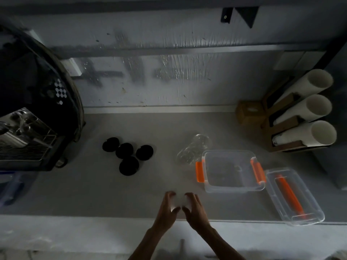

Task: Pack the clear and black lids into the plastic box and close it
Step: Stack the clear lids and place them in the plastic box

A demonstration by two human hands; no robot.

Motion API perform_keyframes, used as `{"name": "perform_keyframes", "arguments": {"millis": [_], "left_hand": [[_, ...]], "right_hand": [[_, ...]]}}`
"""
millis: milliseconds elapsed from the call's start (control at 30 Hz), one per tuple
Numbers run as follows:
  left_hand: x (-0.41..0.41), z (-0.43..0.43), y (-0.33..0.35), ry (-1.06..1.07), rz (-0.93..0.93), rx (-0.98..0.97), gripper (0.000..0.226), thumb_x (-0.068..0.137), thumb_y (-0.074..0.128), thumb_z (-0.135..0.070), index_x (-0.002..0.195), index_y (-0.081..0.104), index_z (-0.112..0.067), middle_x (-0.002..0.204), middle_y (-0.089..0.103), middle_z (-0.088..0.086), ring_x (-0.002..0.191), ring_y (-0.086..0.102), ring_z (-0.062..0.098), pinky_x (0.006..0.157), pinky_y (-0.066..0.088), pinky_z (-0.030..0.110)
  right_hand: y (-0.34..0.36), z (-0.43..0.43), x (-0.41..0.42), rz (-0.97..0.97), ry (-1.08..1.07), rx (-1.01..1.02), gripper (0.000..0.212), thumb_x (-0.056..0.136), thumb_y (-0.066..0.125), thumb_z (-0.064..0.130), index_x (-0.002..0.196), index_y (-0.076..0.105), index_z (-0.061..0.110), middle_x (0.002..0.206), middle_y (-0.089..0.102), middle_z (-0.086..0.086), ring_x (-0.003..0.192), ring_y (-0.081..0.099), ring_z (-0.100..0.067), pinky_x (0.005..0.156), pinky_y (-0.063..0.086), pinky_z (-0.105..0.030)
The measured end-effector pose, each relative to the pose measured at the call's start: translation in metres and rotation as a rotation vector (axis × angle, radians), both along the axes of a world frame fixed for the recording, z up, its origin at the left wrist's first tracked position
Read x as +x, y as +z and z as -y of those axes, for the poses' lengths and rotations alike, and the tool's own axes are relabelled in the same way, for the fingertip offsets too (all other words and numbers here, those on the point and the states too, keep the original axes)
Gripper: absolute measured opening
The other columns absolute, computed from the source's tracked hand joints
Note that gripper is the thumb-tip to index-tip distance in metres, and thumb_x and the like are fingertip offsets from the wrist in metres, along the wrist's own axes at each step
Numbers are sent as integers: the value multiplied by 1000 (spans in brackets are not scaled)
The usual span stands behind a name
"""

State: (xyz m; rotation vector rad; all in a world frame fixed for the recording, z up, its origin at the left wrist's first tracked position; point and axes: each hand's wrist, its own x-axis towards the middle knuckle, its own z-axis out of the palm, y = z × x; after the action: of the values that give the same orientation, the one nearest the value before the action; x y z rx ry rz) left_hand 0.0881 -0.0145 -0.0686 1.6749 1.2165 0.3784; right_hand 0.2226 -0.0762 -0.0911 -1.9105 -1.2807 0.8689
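Note:
Several black round lids [129, 165] lie in a cluster on the grey counter, left of centre. A loose pile of clear lids [193, 149] sits just behind the left corner of the clear plastic box [234, 190]. The box stands uncovered with orange latches [200, 171] on both sides. Its clear cover [272, 173], with an orange handle, lies flat to the right. Near the counter's front edge, my left hand [168, 209] and my right hand [195, 209] curl toward each other around a pale, translucent clear lid [178, 201], which is faint and blurred.
A dark coffee machine [33, 109] with a metal drip grid fills the left side. A rack of three white cup tubes [309, 109] and a small brown box [247, 112] stand at the right rear. The wall runs close behind the counter.

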Motion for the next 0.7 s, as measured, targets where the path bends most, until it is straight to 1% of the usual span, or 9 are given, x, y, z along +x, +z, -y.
{"name": "perform_keyframes", "arguments": {"millis": [100,200,300,367,400,467,567,633,700], "left_hand": [[6,-7,29,-3,117,-112,60,79,73,-13,123,34,-26,118,51,-8,108,56,7,83,51,17],[33,-13,61,-90,246,-241,53,79,74,-12,122,42,-17,113,58,-1,95,61,-2,76,53,20],[84,-21,88,-148,304,-229,32,86,64,-29,113,50,-20,94,58,-1,72,57,-2,66,49,21],[120,-32,91,1,297,-102,34,83,58,-45,112,55,-26,97,61,0,83,58,6,82,51,33],[135,-39,86,51,234,-19,45,83,56,-48,122,53,-25,114,60,4,102,57,14,96,46,41],[161,-46,78,50,-31,83,73,85,55,-46,146,26,-19,149,34,9,136,33,26,113,25,42],[177,-42,66,-12,-246,115,89,82,61,-26,151,5,-16,156,20,10,140,20,32,110,25,43],[176,-36,60,-5,-218,206,87,78,55,-18,151,7,-13,154,27,13,138,24,34,109,29,45],[167,-33,46,28,-144,280,82,74,44,-17,149,14,-8,151,32,17,136,29,38,111,28,47]], "right_hand": [[24,3,25,-244,-36,-63,46,81,72,15,122,50,16,118,56,-2,103,58,-13,78,49,-15],[63,15,63,-570,-138,-34,38,78,73,-1,110,58,10,105,64,-14,81,66,-11,67,54,-22],[104,27,105,-814,-282,45,30,72,77,6,100,65,8,89,67,-13,72,66,-13,60,55,-28],[121,32,135,-941,-416,141,24,72,76,10,95,69,13,87,70,-9,79,65,-18,63,56,-31],[126,33,149,-993,-459,189,21,79,70,8,98,70,18,91,70,-10,83,65,-20,67,54,-33],[133,35,173,-1090,-529,247,31,87,60,6,116,65,17,103,66,-17,87,65,-21,72,52,-34],[131,45,197,-1241,-649,288,51,83,65,16,129,53,-2,120,57,-26,95,63,-22,72,56,-28],[130,53,208,-1354,-673,331,55,85,62,19,134,48,-2,125,58,-23,100,64,-23,79,55,-28],[133,60,216,-1453,-626,370,54,90,56,19,139,43,0,136,53,-18,116,59,-25,100,48,-34]]}}
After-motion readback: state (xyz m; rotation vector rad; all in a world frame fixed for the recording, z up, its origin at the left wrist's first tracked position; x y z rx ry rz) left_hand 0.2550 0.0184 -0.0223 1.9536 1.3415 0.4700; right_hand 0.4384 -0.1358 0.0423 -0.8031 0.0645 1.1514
